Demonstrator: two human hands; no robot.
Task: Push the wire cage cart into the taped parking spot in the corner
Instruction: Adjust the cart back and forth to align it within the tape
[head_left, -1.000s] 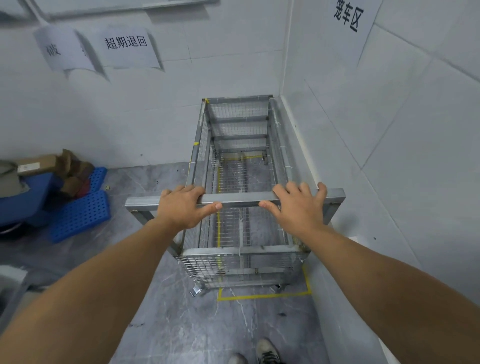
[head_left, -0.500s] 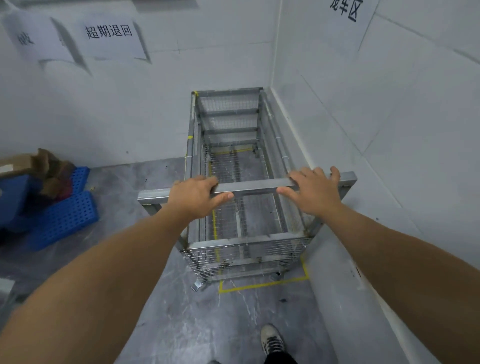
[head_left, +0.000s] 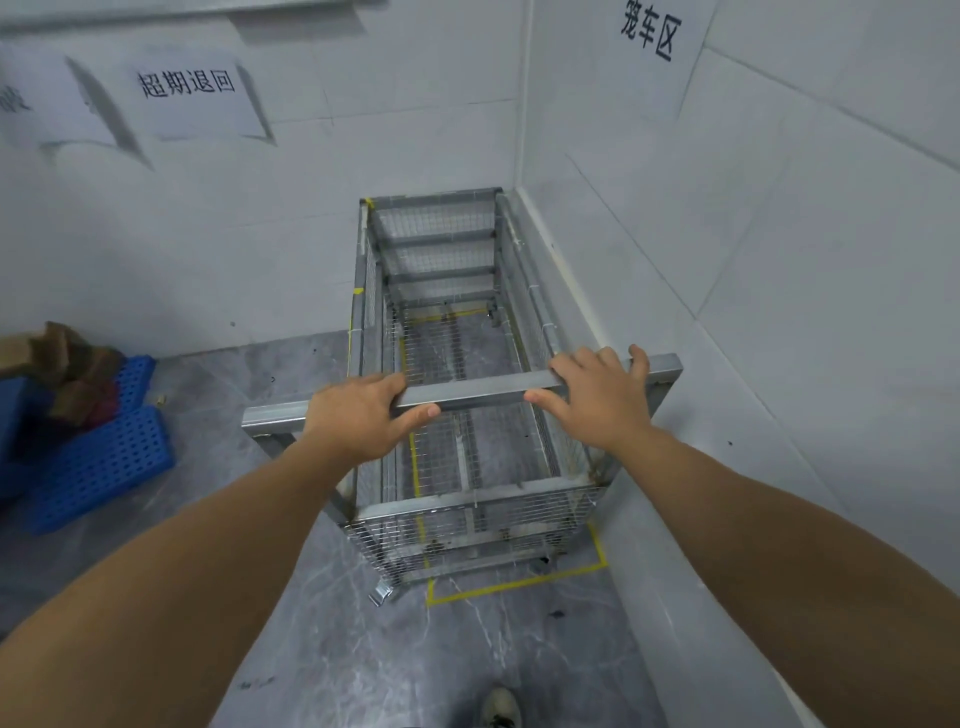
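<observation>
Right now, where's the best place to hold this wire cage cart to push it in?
Grip the wire cage cart by its top handle bar, from the near end, hands apart like the left hand and right hand. It's the only solid crosswise rail; the sides are mesh.

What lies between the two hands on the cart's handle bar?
In the head view, only a bare stretch of bar separates the left hand and right hand; through the gap shows the cart's empty mesh floor.

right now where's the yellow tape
In the head view the yellow tape lies on the floor near the right wall, its near corner showing just in front of the cart and its left line running under the cage.
</observation>
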